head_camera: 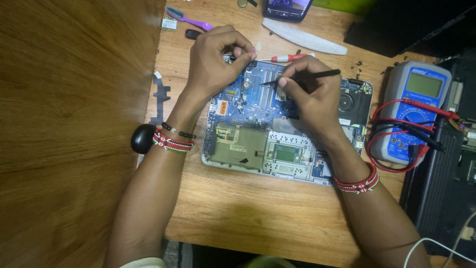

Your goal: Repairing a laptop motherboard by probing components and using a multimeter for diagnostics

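An opened laptop (277,144) with its bottom cover off lies near the middle of the counter (258,218), its blue motherboard (248,97) exposed toward the far edge and a black cooling fan (349,101) at its far right corner. The right hand (310,97) rests over the board and pinches a slim black probe-like tool (302,77) between thumb and fingers, its thin tip laid across the blue board. The left hand (215,62) is curled closed at the laptop's far left corner, fingertips pressed on something small there; what it grips is too hidden to tell. Both wrists carry red beaded bracelets. Just beyond the hands lies a red-handled screwdriver (287,58), and farther back a pale curved plastic strip (305,37), a purple toothbrush (191,20) and a dark phone (287,9) at the far edge. By the right edge sits a blue-and-grey multimeter (411,109) with red and black leads (396,129) looped beside it. A black round object (143,139) lies at the left edge.
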